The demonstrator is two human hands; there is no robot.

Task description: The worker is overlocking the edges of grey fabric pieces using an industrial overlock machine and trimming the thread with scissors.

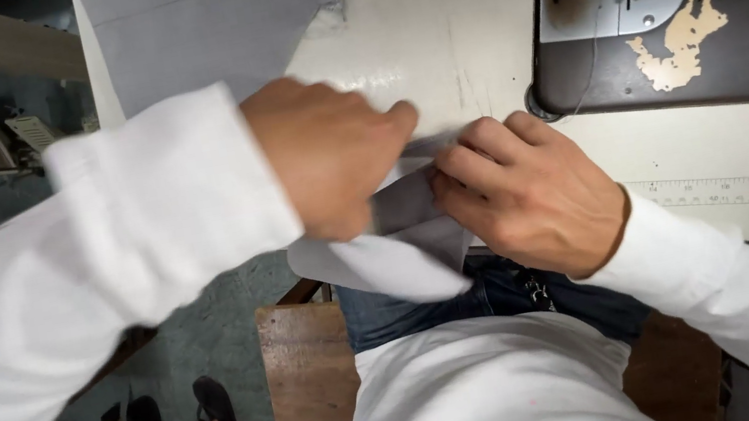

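Grey folded fabric piece [404,236] sits at the frame's centre, hanging over the near edge of the white worktable [453,14], pinched between both your hands. Your left hand [329,152] closes on its upper edge and your right hand [529,195] grips its right side. A dark sewing machine bed [743,47] lies upper right, another grey cloth [207,25] upper left.

A white table [452,5] fills the upper frame, a dark sewing machine [664,0] upper right; grey floor [205,345] and wooden stool [310,384] below.
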